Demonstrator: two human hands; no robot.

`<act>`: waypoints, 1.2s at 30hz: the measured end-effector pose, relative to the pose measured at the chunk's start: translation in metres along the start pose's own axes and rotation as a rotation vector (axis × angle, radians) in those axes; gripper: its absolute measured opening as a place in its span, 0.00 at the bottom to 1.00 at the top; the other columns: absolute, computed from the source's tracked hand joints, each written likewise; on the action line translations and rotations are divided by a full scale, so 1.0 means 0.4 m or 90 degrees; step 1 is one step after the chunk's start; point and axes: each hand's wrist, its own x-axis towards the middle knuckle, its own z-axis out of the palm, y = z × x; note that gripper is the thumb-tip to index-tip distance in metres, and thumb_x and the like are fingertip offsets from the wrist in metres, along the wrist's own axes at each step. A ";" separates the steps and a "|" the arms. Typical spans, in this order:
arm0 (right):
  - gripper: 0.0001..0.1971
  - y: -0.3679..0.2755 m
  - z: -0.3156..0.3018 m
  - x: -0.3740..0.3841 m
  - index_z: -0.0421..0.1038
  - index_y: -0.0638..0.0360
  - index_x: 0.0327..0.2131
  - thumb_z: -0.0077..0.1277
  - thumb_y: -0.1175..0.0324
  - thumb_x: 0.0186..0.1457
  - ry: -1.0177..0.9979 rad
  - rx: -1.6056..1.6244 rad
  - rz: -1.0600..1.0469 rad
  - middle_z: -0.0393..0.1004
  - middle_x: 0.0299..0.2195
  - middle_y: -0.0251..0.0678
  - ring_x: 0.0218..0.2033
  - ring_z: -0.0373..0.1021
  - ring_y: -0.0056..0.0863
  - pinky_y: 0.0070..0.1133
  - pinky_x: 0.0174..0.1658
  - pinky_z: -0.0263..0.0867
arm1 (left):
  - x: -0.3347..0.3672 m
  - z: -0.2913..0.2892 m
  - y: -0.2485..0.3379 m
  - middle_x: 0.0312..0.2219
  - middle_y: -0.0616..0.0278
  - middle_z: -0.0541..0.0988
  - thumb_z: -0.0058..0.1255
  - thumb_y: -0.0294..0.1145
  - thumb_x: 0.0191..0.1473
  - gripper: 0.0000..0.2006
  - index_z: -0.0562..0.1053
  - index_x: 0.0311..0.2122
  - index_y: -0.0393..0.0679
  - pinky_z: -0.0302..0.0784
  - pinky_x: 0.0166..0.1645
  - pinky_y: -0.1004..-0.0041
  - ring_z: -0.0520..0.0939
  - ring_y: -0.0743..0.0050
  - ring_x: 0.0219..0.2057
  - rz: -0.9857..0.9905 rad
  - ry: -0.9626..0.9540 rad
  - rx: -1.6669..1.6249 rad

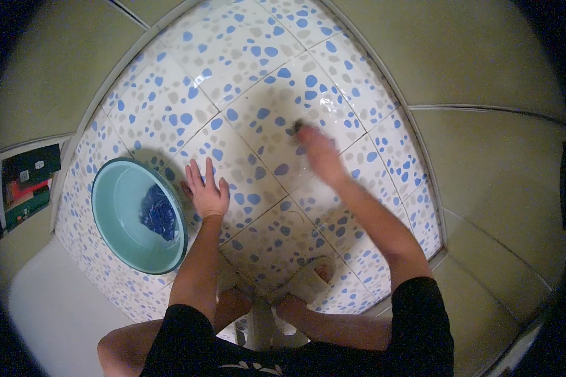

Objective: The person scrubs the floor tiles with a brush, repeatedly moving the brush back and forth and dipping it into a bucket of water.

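Spotted floor (251, 119): scrubber (297, 127) under right hand (321, 157).

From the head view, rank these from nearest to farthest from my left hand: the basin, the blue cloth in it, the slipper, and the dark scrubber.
Measured from the left hand, flat on the tiles:
1. Basin, rim just to its left.
2. Blue cloth, inside the basin, lower left.
3. Dark scrubber, upper right, under the right hand.
4. Slipper, lower right by the foot.

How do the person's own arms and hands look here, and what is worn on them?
Both forearms are bare, with no gloves, watch or rings visible. The left hand shows clearly; the right hand is blurred, so small details there cannot be told. Short black sleeves cover the upper arms.
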 end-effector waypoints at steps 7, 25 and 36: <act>0.20 0.157 -0.067 0.046 0.71 0.68 0.49 0.45 0.81 0.51 0.368 0.039 0.153 0.73 0.50 0.54 0.51 0.69 0.52 0.38 0.55 0.66 | 0.010 0.007 0.031 0.69 0.46 0.50 0.43 0.45 0.58 0.30 0.60 0.67 0.56 0.50 0.69 0.48 0.49 0.37 0.68 -0.001 -0.028 -0.025; 0.23 0.148 -0.032 0.119 0.68 0.67 0.52 0.45 0.80 0.49 0.372 -0.026 0.079 0.72 0.51 0.54 0.51 0.68 0.53 0.40 0.57 0.62 | 0.011 0.019 0.037 0.68 0.46 0.50 0.42 0.46 0.59 0.30 0.61 0.67 0.54 0.52 0.68 0.48 0.49 0.36 0.68 0.004 -0.014 -0.016; 0.22 0.219 -0.056 0.091 0.68 0.66 0.53 0.45 0.81 0.51 0.242 0.002 0.023 0.70 0.53 0.54 0.51 0.69 0.50 0.38 0.56 0.66 | 0.018 0.023 0.044 0.69 0.50 0.50 0.45 0.41 0.55 0.31 0.62 0.66 0.57 0.53 0.68 0.51 0.49 0.42 0.69 0.005 -0.016 -0.004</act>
